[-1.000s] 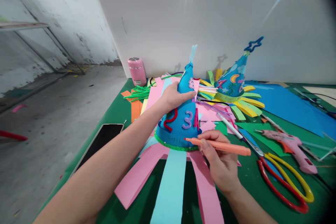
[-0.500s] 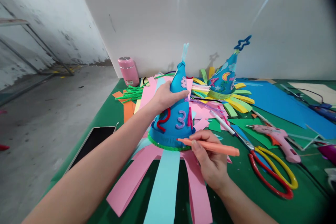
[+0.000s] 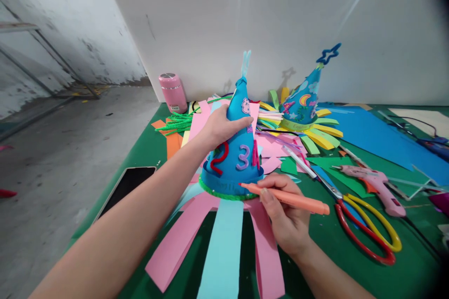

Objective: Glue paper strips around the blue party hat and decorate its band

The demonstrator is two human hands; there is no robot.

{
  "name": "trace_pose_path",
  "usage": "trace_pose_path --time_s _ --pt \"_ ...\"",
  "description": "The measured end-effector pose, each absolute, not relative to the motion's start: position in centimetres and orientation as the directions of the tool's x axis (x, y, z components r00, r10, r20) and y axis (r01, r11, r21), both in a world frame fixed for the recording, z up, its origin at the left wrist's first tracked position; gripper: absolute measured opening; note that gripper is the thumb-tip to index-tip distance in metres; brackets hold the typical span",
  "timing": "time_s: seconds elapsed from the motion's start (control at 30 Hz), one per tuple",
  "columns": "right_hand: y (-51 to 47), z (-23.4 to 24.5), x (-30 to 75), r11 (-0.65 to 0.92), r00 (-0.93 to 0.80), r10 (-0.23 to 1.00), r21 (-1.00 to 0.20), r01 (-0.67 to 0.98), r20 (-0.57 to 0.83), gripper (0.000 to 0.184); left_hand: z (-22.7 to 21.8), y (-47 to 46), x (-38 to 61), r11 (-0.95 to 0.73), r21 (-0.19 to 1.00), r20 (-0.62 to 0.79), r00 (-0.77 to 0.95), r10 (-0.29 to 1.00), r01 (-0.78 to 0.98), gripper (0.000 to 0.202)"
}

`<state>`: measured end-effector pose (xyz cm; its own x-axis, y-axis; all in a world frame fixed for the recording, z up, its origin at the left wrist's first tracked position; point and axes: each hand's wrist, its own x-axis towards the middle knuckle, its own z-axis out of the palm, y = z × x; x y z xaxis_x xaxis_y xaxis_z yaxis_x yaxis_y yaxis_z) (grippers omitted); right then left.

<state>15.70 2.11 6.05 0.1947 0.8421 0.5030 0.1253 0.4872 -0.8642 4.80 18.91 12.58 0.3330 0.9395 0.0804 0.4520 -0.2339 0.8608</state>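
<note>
A blue cone party hat (image 3: 233,152) stands upright on the table, with fuzzy red and purple numerals, a cloud sticker and a light-blue tuft on its tip. Pink and pale-blue paper strips (image 3: 221,247) fan out from its green-edged brim. My left hand (image 3: 226,127) is wrapped around the upper cone. In my right hand (image 3: 286,210) is an orange marker (image 3: 293,199), pinched like a pen. Its red tip is at the hat's brim band, where faint marks show; whether it touches I cannot tell.
A second blue hat (image 3: 302,103) with a star topper stands behind on the right. Scissors (image 3: 372,229) and a pink glue gun (image 3: 373,182) lie to the right. A phone (image 3: 128,184), green pipe cleaners (image 3: 177,123) and a pink bottle (image 3: 173,93) are on the left.
The marker's tip has shifted slightly right along the brim, and its back end has dipped a little. My left hand keeps its hold on the hat. The view has moved slightly.
</note>
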Motion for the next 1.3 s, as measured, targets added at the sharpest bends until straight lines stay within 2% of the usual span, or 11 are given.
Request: trace_pose_path --time_s 0.5,0.73,1.3 --pt "2.25 5.63 15.87 0.496 0.216 0.819 -0.845 0.198 0.531 0.016 12.60 18.75 4.90 -0.223 0.822 0.076 0.288 0.955 0.524 0.056" --pt "2.01 5.75 15.73 0.479 0.271 0.792 -0.833 0.278 0.546 0.009 12.71 18.53 5.04 -0.213 0.837 0.061 0.301 0.952 0.504 0.054" --pt "2.03 6.13 15.42 0.469 0.194 0.792 -0.781 0.413 0.578 0.006 13.19 18.23 4.96 -0.225 0.805 0.055 0.308 0.950 0.549 0.056"
